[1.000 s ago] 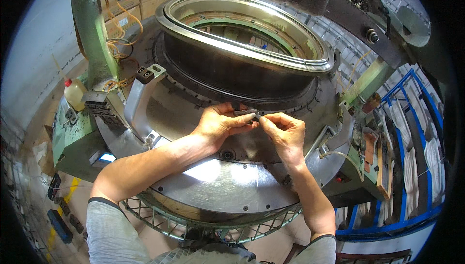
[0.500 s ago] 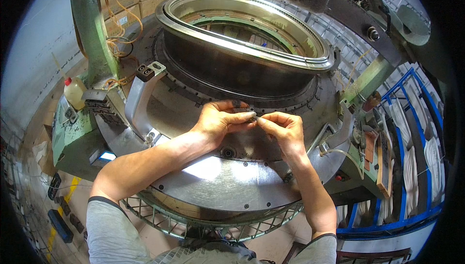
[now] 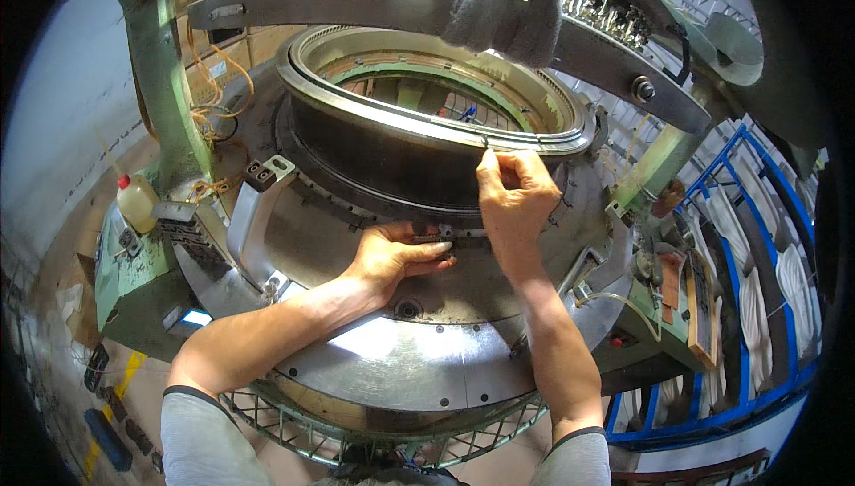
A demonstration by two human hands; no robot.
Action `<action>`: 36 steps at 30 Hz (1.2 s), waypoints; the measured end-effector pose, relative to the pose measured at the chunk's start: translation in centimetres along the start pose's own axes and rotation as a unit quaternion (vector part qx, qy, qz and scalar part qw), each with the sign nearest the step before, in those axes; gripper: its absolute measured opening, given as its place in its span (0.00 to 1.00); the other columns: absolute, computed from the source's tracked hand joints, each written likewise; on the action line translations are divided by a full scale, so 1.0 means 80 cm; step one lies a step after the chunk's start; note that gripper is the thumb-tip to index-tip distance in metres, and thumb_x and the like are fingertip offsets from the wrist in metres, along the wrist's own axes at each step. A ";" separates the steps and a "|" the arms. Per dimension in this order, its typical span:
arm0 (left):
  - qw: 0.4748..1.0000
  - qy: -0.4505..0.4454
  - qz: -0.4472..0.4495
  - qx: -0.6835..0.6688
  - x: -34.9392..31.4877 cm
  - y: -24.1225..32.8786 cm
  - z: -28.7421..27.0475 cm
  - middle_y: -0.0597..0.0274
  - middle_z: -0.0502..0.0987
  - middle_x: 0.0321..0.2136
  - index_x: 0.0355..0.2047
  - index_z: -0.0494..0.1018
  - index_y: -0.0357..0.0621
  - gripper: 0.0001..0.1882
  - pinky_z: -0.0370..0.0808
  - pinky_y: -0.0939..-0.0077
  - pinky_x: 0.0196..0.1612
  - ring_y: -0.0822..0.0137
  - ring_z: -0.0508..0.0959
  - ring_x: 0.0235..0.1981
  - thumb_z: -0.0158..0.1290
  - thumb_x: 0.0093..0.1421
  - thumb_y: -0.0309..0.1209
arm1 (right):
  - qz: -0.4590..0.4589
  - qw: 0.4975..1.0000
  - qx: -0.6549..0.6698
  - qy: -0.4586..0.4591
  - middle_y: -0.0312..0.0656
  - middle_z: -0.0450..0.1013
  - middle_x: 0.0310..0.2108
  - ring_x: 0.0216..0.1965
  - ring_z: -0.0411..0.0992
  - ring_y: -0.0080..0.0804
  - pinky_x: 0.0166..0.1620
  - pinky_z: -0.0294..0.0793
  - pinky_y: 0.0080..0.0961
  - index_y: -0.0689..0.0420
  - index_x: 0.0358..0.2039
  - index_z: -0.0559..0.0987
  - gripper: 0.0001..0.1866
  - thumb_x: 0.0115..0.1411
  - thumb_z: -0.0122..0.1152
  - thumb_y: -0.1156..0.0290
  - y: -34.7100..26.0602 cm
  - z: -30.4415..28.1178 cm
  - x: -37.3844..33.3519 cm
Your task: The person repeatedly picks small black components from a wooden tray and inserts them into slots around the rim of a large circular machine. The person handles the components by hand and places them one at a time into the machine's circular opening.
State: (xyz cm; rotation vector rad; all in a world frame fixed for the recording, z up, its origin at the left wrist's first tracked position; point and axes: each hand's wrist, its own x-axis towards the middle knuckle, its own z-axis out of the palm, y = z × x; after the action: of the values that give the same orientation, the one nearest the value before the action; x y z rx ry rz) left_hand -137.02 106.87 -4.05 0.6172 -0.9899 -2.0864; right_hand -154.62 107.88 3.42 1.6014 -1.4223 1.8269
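A large round metal cylinder (image 3: 383,152) with a bright grooved rim stands on the machine's round metal bed (image 3: 383,361). My right hand (image 3: 517,196) is raised at the near right part of this rim, thumb and finger pinched together. A thin dark sliver (image 3: 485,141) shows at their tips against the rim; its kind is too small to tell. Lower and to the left, my left hand (image 3: 387,259) is closed over the bed in front of the cylinder. Small dark metal pieces (image 3: 432,240) sit between its thumb and fingers, partly hidden.
A curved grey metal beam (image 3: 356,7) spans above the cylinder, with a grey cloth (image 3: 499,5) hanging from it. Curved brackets (image 3: 254,210) rise from the bed. A red-capped bottle (image 3: 136,203) stands at left; a blue rack (image 3: 739,290) holds pale rolls at right.
My right hand has left my left hand and moved up to the cylinder's rim. My left hand has lowered slightly, still holding the dark pieces. The view has shifted, showing more of the beam.
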 end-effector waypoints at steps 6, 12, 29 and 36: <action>1.000 -0.002 -0.002 0.014 -0.001 0.001 0.000 0.52 0.82 0.46 0.49 0.77 0.30 0.15 0.89 0.64 0.53 0.56 0.86 0.47 0.64 0.62 0.16 | -0.073 0.997 -0.033 0.007 0.42 0.75 0.23 0.22 0.77 0.38 0.29 0.76 0.31 0.58 0.24 0.78 0.08 0.54 0.71 0.80 0.006 0.012 -0.002; 1.000 -0.004 -0.008 0.022 -0.004 0.002 0.001 0.50 0.83 0.45 0.48 0.78 0.31 0.14 0.89 0.65 0.51 0.55 0.87 0.45 0.65 0.62 0.17 | -0.102 0.993 -0.051 0.025 0.43 0.74 0.23 0.21 0.75 0.43 0.28 0.75 0.35 0.58 0.22 0.76 0.09 0.52 0.70 0.80 0.005 0.018 0.000; 0.999 -0.004 -0.014 0.033 -0.003 0.000 0.002 0.51 0.82 0.47 0.49 0.78 0.31 0.15 0.89 0.65 0.52 0.53 0.87 0.47 0.65 0.62 0.17 | -0.094 0.990 -0.104 -0.014 0.43 0.75 0.25 0.23 0.77 0.45 0.29 0.76 0.36 0.57 0.24 0.79 0.08 0.54 0.71 0.76 -0.004 0.015 0.001; 0.999 0.000 -0.012 0.040 -0.004 0.000 0.002 0.54 0.82 0.45 0.48 0.79 0.33 0.14 0.89 0.65 0.51 0.57 0.86 0.47 0.65 0.62 0.17 | 0.003 0.997 -0.044 -0.066 0.42 0.78 0.29 0.25 0.77 0.30 0.32 0.76 0.29 0.61 0.35 0.87 0.08 0.57 0.78 0.73 -0.005 -0.004 0.017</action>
State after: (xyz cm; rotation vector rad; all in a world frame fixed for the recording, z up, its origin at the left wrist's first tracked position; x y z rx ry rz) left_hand -136.90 107.20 -3.90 0.6731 -1.0762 -2.0765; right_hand -154.94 107.83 4.82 1.7028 -1.5410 1.6645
